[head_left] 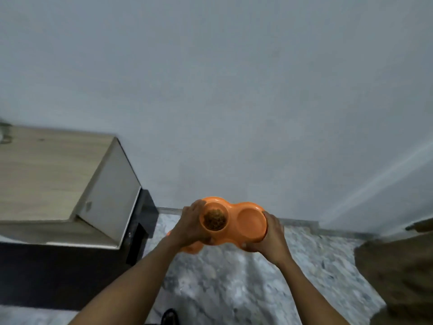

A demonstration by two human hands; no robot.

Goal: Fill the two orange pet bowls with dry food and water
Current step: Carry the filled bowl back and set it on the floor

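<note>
Both sets of fingers are curled round the orange double bowl: left hand gripping its nine o'clock end, right hand at three. In the left well, dry food is seen; the bowl is held up over the marbled floor.
</note>
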